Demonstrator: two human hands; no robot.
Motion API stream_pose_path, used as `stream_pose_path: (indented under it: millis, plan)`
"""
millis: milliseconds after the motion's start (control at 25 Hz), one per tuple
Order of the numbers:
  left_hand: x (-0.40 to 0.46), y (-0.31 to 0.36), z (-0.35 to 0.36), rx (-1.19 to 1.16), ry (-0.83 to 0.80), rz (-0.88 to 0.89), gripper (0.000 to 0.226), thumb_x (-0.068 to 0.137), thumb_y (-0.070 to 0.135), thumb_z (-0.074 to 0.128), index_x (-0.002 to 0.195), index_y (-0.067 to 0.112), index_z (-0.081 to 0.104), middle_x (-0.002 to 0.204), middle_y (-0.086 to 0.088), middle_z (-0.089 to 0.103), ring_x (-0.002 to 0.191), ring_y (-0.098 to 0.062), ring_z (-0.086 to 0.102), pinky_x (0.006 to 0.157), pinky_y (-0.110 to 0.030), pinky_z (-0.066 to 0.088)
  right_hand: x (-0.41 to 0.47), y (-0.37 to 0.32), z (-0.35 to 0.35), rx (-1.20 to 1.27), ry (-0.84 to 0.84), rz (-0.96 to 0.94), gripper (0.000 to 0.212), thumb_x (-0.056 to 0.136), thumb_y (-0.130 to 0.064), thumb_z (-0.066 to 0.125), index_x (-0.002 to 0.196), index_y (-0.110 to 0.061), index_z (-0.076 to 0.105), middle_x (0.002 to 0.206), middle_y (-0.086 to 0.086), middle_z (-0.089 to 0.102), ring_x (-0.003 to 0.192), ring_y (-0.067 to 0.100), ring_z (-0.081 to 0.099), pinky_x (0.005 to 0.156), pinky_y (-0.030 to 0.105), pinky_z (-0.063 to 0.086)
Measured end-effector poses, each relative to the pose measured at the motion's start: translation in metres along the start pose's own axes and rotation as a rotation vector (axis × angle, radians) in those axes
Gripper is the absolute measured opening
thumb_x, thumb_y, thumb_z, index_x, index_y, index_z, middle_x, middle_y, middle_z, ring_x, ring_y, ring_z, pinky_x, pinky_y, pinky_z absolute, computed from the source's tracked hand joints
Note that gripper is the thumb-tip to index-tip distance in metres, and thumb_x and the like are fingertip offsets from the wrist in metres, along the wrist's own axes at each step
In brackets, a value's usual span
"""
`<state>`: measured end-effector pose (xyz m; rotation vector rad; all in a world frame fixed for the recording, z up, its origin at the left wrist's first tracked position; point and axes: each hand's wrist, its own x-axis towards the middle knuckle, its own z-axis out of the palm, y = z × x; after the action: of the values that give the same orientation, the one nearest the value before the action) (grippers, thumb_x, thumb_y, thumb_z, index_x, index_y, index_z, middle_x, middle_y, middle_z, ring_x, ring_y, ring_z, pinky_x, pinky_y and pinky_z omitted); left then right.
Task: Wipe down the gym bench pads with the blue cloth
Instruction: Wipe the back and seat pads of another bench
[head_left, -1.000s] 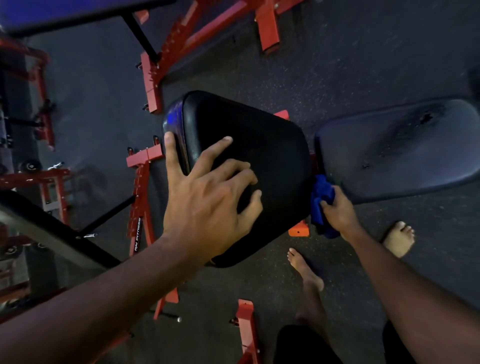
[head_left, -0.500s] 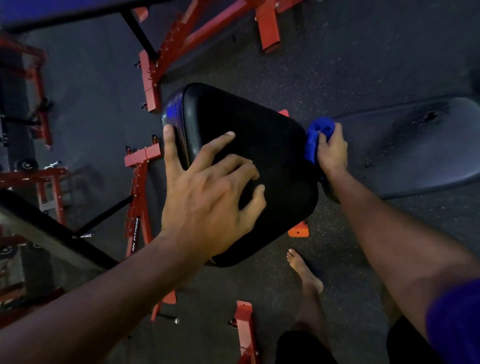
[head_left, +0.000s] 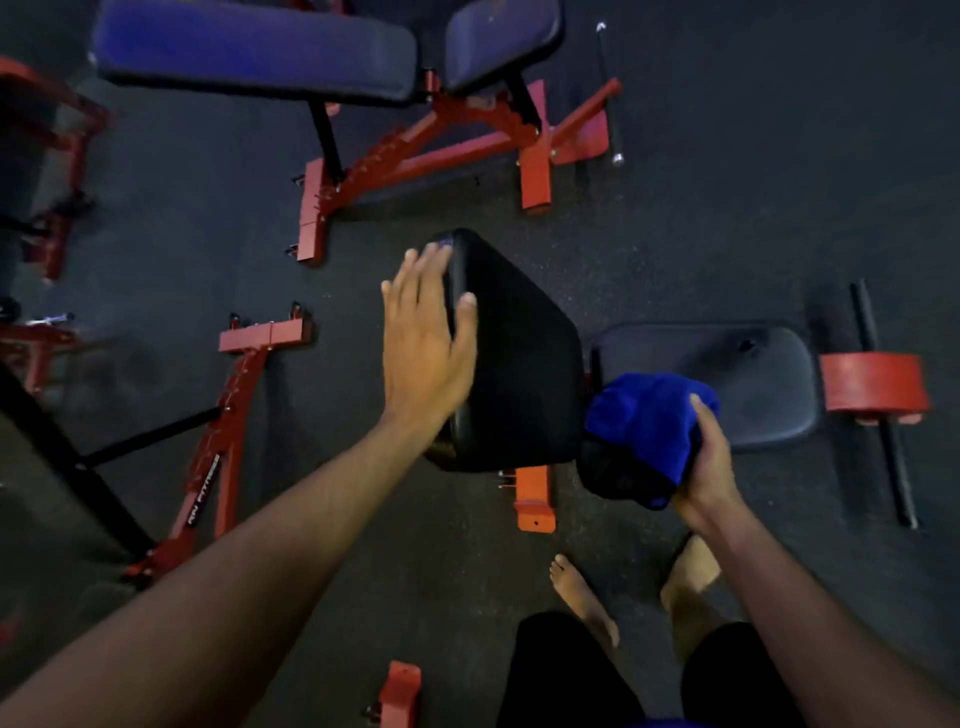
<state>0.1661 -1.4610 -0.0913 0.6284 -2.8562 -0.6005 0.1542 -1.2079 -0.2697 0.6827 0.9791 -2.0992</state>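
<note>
A black back pad (head_left: 519, 364) of a red-framed bench sits in the middle of the view, raised at an angle. Its dark seat pad (head_left: 748, 374) lies to the right. My left hand (head_left: 426, 348) rests flat with straight fingers on the back pad's left edge, thumb lying on the top surface. My right hand (head_left: 711, 467) grips the bunched blue cloth (head_left: 644, 426) at the gap between the two pads, near the back pad's lower right corner. The cloth covers part of the seat pad's near left corner.
A second bench with blue-lit pads (head_left: 260, 52) and a red frame (head_left: 441, 156) stands beyond. Red frame legs (head_left: 228, 415) lie to the left. A red roller on a black bar (head_left: 875, 389) is at the seat's right end. My bare feet (head_left: 587, 597) stand on the dark rubber floor.
The view has pulled back and up. My right hand brought the cloth down from the pad's upper right corner to the lower right. My left hand slid to the pad's left edge and flattened.
</note>
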Motion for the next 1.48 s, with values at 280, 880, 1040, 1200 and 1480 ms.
stream_pose_path:
  millis: [280, 880, 1040, 1200, 1480]
  plan:
    - [0.006, -0.037, -0.022, -0.219, -0.301, 0.045, 0.058, 0.113, 0.032, 0.027, 0.163, 0.019, 0.001, 0.171, 0.009, -0.013, 0.155, -0.002, -0.015, 0.118, -0.009, -0.01, -0.041, -0.032, 0.08, -0.313, 0.083, -0.396, 0.014, 0.099, -0.027, 0.056, 0.105, -0.025, 0.068, 0.106, -0.012, 0.074, 0.1, 0.003, 0.068, 0.097, 0.028, 0.051]
    - [0.009, -0.047, -0.009, -0.484, -0.181, 0.079, 0.051, 0.11, 0.005, 0.033, 0.159, 0.001, 0.018, 0.166, 0.004, 0.004, 0.155, -0.009, -0.003, 0.13, -0.033, 0.002, 0.038, -0.006, 0.24, -0.794, -0.079, -0.636, 0.066, 0.09, -0.05, 0.049, 0.15, -0.026, 0.037, 0.159, -0.002, 0.033, 0.148, 0.014, 0.026, 0.122, 0.042, 0.02]
    - [0.01, -0.048, -0.009, -0.478, -0.193, 0.089, 0.051, 0.11, 0.008, 0.031, 0.159, 0.003, 0.017, 0.168, 0.001, 0.003, 0.155, -0.009, -0.004, 0.129, -0.031, 0.001, 0.0, 0.037, 0.195, -0.769, -0.146, -0.627, 0.073, 0.092, -0.061, 0.048, 0.156, -0.035, 0.025, 0.162, -0.017, 0.024, 0.15, 0.004, 0.017, 0.124, 0.04, 0.016]
    - [0.012, -0.049, -0.009, -0.469, -0.21, 0.101, 0.054, 0.108, 0.015, 0.028, 0.16, 0.006, 0.015, 0.165, 0.008, 0.001, 0.154, -0.007, -0.006, 0.126, -0.023, -0.001, -0.05, 0.088, 0.15, -0.867, -0.207, -0.679, 0.061, 0.092, -0.071, 0.041, 0.148, -0.06, 0.018, 0.16, -0.031, 0.014, 0.15, -0.001, 0.01, 0.117, 0.03, 0.012]
    - [0.012, -0.047, -0.009, -0.432, -0.208, 0.097, 0.052, 0.11, 0.01, 0.03, 0.16, 0.004, 0.016, 0.17, -0.004, 0.002, 0.154, -0.008, -0.005, 0.13, -0.034, 0.0, 0.051, -0.019, 0.251, -0.825, -0.129, -0.684, 0.046, 0.098, -0.033, 0.053, 0.143, -0.023, 0.049, 0.153, 0.004, 0.042, 0.143, 0.018, 0.036, 0.113, 0.01, 0.02]
